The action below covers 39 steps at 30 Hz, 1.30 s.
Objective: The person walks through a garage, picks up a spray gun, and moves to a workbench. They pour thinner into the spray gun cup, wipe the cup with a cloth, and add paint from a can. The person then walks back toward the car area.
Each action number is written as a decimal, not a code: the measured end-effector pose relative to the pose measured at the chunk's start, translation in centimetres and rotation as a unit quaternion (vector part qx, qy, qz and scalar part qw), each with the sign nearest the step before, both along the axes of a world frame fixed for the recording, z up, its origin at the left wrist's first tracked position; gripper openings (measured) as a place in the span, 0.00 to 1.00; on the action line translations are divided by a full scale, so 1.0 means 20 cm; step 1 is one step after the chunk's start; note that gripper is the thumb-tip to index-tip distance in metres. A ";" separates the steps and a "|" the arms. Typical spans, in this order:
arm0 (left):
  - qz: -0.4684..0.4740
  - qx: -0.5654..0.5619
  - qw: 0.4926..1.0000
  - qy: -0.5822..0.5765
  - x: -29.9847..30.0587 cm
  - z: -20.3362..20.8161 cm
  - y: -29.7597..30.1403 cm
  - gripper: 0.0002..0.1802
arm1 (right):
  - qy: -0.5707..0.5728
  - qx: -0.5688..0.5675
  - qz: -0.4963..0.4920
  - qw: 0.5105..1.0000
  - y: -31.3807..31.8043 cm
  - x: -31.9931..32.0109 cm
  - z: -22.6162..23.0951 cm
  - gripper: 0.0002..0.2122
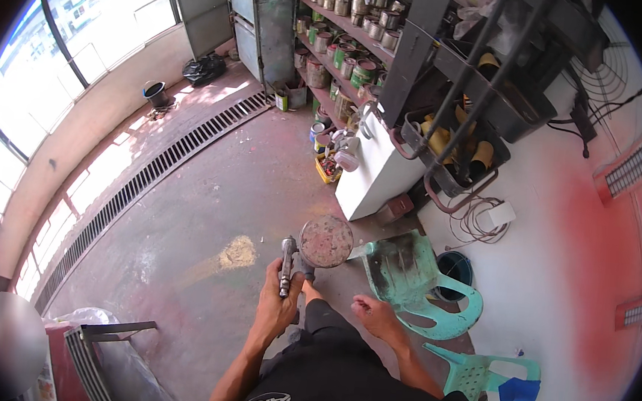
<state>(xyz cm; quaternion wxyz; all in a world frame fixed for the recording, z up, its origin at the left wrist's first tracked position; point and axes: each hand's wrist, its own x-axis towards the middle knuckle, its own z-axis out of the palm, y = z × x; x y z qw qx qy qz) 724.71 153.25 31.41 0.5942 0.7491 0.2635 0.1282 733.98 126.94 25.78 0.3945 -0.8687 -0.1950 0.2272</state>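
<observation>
A metal paint spray gun (286, 267) is upright in my left hand (277, 302), whose fingers are wrapped round it. Beside its top is a round, paint-crusted cup lid (326, 241), mottled reddish and grey, which looks like part of the gun. My right hand (378, 317) hangs to the right with its fingers curled in, and I see nothing in it. It is nearest to a green plastic armchair (442, 323) whose back is smeared dark. One of my feet shows below the lid.
Shelves (382, 51) of paint cans stand ahead, by a white cabinet (374, 171). A metal rack with black bins (517, 152) juts out at right. A second green chair (466, 374) holds a blue cloth. A floor grate (158, 161) runs along the left; sawdust-like powder (238, 253) lies mid-floor.
</observation>
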 end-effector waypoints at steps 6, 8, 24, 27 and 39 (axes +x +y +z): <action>0.065 0.006 0.998 -0.005 0.37 -0.15 0.66 0.26 | 0.049 -0.092 0.001 0.995 0.45 0.60 -0.21 0.16; 0.074 0.011 0.997 -0.010 0.50 -0.16 0.90 0.27 | -0.056 -0.037 0.014 0.998 0.68 0.87 -0.34 0.18; 0.022 0.084 0.990 -0.114 1.44 -0.16 2.75 0.31 | 0.425 0.191 0.304 0.831 3.75 2.25 0.24 0.16; 0.026 0.075 0.991 -0.110 1.64 -0.19 3.23 0.31 | 0.501 0.214 0.201 0.814 4.20 2.40 0.14 0.13; -0.108 0.108 0.987 -0.041 2.57 0.01 4.97 0.31 | 0.442 0.188 0.193 0.855 5.70 3.30 0.21 0.10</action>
